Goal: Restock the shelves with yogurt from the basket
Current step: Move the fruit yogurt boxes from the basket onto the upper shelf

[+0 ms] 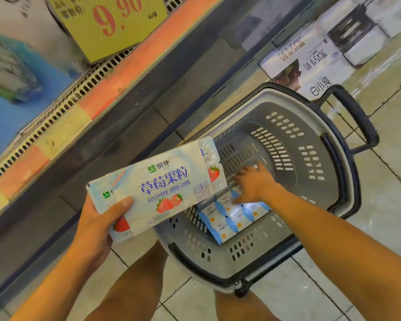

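My left hand point(97, 225) grips a strawberry yogurt multipack point(158, 186) by its near end, thumb on top, held above the left rim of the grey basket point(310, 144). My right hand point(252, 184) reaches down into the basket, fingers spread and touching a blue-and-white yogurt pack point(232, 216) lying on the basket floor. Part of that pack is hidden under the strawberry pack and my hand. Whether the fingers curl round it is unclear.
The chiller shelf edge point(116, 75) with an orange and yellow strip runs diagonally at left, a yellow 9.90 price sign point(107, 22) above it. The basket's dark handle point(357, 117) sticks out at right. A floor poster point(310, 59) lies beyond on tiled floor.
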A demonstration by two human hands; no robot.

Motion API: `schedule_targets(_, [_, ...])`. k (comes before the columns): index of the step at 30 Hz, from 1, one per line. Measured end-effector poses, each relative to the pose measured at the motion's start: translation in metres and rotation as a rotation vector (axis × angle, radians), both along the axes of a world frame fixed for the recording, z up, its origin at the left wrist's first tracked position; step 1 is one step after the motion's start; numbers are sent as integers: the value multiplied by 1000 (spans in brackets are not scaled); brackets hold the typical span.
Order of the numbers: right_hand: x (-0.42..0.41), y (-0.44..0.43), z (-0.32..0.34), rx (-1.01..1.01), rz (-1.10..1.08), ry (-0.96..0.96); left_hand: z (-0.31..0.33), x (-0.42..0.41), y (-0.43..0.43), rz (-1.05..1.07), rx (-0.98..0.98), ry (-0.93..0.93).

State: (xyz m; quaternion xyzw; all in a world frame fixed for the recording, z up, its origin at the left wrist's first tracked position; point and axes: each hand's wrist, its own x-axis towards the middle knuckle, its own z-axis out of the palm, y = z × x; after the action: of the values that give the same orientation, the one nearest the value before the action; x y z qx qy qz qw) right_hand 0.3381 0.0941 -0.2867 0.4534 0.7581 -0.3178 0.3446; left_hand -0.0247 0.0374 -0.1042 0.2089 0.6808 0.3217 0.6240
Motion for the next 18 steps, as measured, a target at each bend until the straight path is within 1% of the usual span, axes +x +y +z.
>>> schedule_targets(2, [-4,-7,-5,-68,204,-136,1,-1,0,4,-6,-1])
schedule_targets(4, [-2,-13,-5,-48,263,-172,0,-2,0,5,-9,5])
schedule_targets(7, [-4,-12,3,17,322,-173,-1,-2,-2,3,-5,1])
schedule_targets(10, [-12,-4,11,16,345,-209,-2,0,-2,9,4,12])
schedule_targets(12, [-12,-3,13,-7,344,-223,-6,1,-2,13,20,-12])
schedule_targets(15, [-7,-11,9,-46,295,-210,-13,1,-2,2,42,-77])
schedule_targets(18, [0,-23,3,-113,219,-189,-16,5,-5,2,45,-95])
